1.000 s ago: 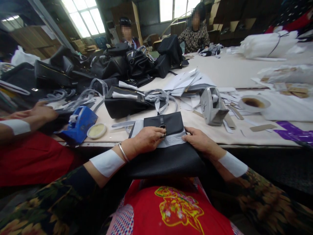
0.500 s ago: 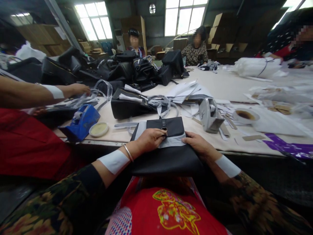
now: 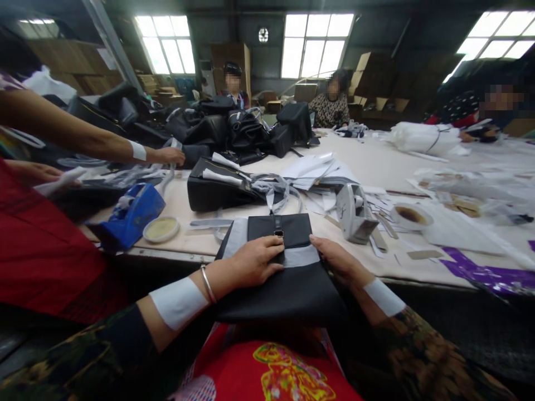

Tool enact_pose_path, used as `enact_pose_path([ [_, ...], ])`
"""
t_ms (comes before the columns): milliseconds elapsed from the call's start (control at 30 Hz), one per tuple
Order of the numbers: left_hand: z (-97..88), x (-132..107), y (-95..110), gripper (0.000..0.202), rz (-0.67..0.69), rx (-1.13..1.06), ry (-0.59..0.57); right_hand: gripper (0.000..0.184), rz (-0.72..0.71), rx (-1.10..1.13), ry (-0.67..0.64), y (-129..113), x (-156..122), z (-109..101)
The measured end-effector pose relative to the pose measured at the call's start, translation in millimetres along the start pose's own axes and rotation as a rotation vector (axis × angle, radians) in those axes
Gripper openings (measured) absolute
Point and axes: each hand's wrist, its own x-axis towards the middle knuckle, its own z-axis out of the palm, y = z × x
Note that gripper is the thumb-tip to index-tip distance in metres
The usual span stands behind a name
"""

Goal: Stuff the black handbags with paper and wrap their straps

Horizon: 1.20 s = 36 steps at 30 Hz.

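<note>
A black bag [image 3: 288,284] rests half on my lap, half on the table edge [image 3: 175,253], with its flap and a small metal clasp [image 3: 278,233] facing up. A strip of pale wrapping lies across it under the flap. My left hand [image 3: 254,262] lies on the bag's front just below the clasp, fingers curled and pressing down. My right hand [image 3: 338,259] holds the bag's right edge, thumb on top and fingers tucked behind it.
A grey tape dispenser [image 3: 353,214] and a tape roll [image 3: 412,216] stand to the right, a blue dispenser [image 3: 131,214] and a round dish [image 3: 161,228] to the left. Another black bag [image 3: 219,189] and papers lie behind. A neighbour's arm [image 3: 83,136] reaches across on the left; other people sit far off.
The view has tipped up. My hands stay on the bag, the left shifting slightly below the clasp. The neighbour's arm has stretched further right across the table.
</note>
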Motion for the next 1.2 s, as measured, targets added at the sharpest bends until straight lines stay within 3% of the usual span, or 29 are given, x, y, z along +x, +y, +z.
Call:
enact_pose_path([
  [167, -12.8, -8, 1, 0.051, -0.096, 0.08, -0.093, 0.039, 0.132, -0.09, 0.011, -13, 18, 4],
  [333, -28.1, -34, -34, 0.058, -0.494, 0.234, -0.094, 0.043, 0.174, -0.176, -0.004, -11, 22, -1],
  [433, -30.8, -51, -56, 0.06, -0.621, 0.159, -0.023, 0.047, 0.173, -0.148, -0.008, -4, 21, -2],
  [533, -27.1, -66, -64, 0.065, -0.762, 0.002, 0.101, 0.048, 0.196, -0.083, 0.0, -3, 20, 0],
  [667, -16.1, -86, -51, 0.061, -0.885, -0.027, 0.503, 0.045, 0.216, -0.084, 0.003, -8, 18, 2],
  [733, -10.7, -97, -40, 0.057, -0.943, -0.111, 0.644, 0.042, 0.211, -0.072, 0.001, -9, 16, 4],
  [767, -8.6, -102, -34, 0.055, -0.986, -0.217, 0.65, 0.041, 0.207, -0.061, 0.003, -9, 15, 5],
  [900, -6.6, -106, -14, 0.052, -1.071, -0.662, 0.483, 0.036, 0.198, 0.024, 0.033, -8, 13, 12],
  [1100, -11.9, -98, -10, 0.06, -1.095, -1.013, 0.427, 0.031, 0.181, 0.215, 0.041, -18, 0, 24],
  [1200, -8.5, -100, -17, 0.063, -1.134, -0.943, 0.444, 0.036, 0.116, 0.26, 0.029, -24, -9, 31],
])
